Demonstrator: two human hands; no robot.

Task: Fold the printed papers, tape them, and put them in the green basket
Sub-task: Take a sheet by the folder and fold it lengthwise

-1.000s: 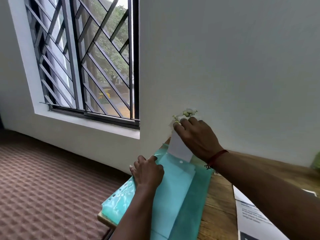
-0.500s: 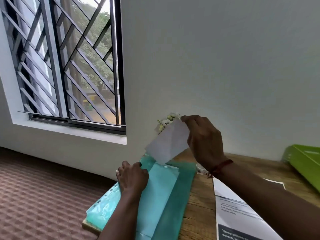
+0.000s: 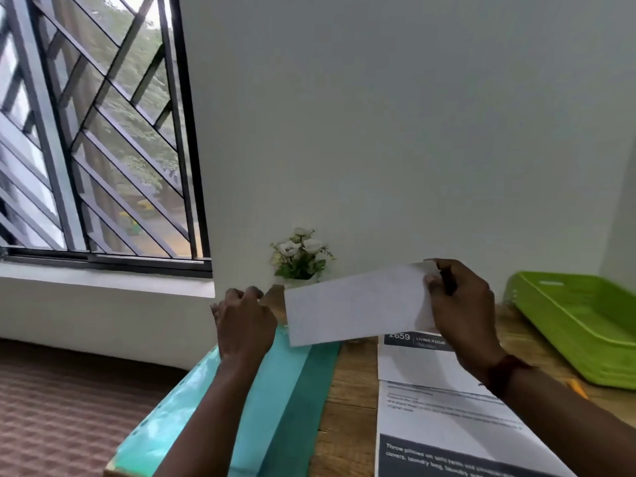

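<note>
Wooden table [image 3: 347, 401] by a white wall, barred window on the left; folded paper held up over it.
Nearest, printed sheets [image 3: 444, 418] and teal folders [image 3: 275, 383] lie on the table. Left hand [image 3: 246, 325] hovers loosely curled over the folders, gripping nothing. Right hand [image 3: 461, 304] pinches the right end of the folded paper [image 3: 354, 306], lifted off the table. Green basket [image 3: 578, 325] sits at the right; small flower pot [image 3: 301, 256] against the wall.

Off-task items I log here: teal plastic folders [image 3: 275, 390] lying along the wooden worktop's [image 3: 347, 401] left edge; white artificial flowers [image 3: 300, 256] at the worktop's back against the white wall [image 3: 395, 132]; barred window [image 3: 96, 139] at left; patterned brown floor [image 3: 62, 407] below.
</note>
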